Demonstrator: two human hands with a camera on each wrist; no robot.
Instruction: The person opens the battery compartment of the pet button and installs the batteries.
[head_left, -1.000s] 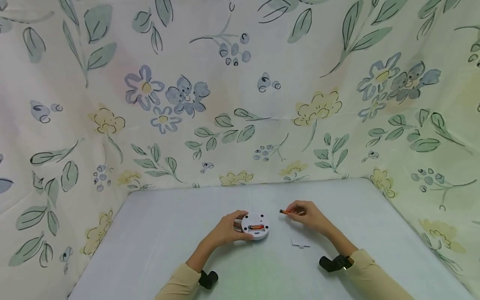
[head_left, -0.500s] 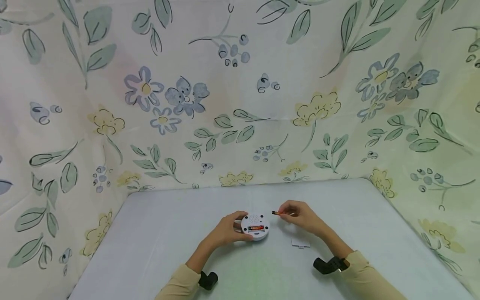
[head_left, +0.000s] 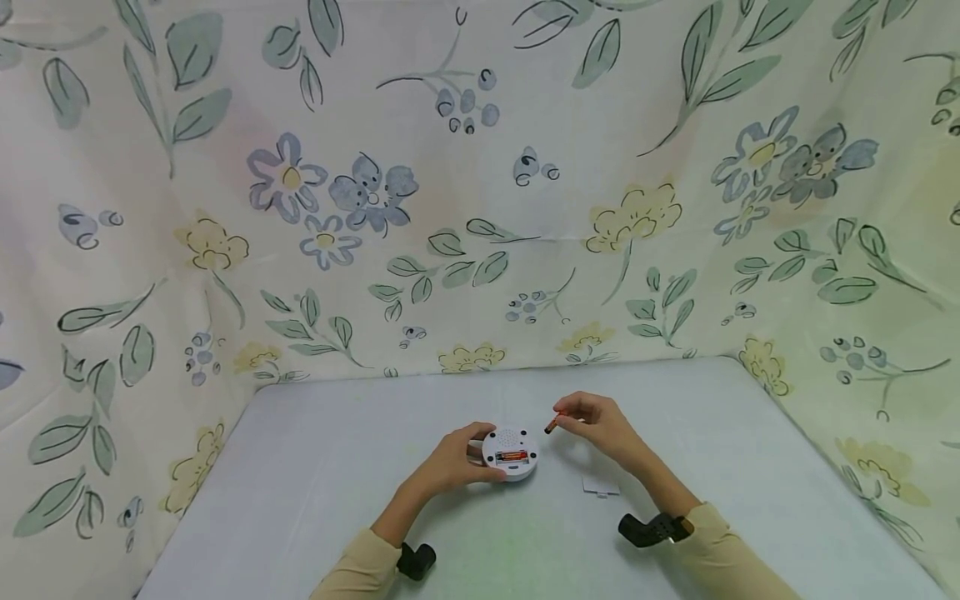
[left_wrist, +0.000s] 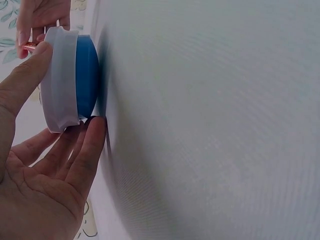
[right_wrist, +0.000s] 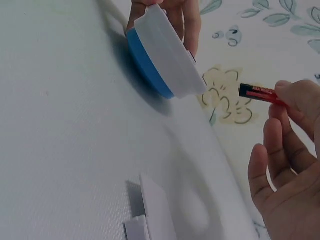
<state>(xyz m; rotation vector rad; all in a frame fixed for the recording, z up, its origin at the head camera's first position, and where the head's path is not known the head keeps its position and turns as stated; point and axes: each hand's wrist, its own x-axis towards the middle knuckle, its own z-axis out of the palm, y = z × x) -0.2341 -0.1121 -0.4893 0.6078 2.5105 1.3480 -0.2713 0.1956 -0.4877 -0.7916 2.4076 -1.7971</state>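
A round white device (head_left: 512, 442) with a blue side facing the table lies near the middle, its battery compartment facing up. One red-and-black battery (head_left: 513, 456) sits in that compartment. My left hand (head_left: 454, 458) grips the device by its rim, thumb at the near edge and fingers at the far edge. To the right, my right hand (head_left: 600, 423) pinches another battery (right_wrist: 257, 93) between thumb and fingertips. That battery is held in the air, tilted, apart from the device. In the left wrist view the blue side (left_wrist: 87, 75) of the device shows close to the table.
A small white battery cover (head_left: 601, 486) lies on the table in front of the right hand. The white table (head_left: 322, 492) meets a floral cloth backdrop (head_left: 450, 208) at its far edge. Each wrist wears a black camera (head_left: 649, 531).
The right hand has moved left toward the device with its battery. The battery has turned from nearly level to slanted, black end down. The left hand and device have stayed put.
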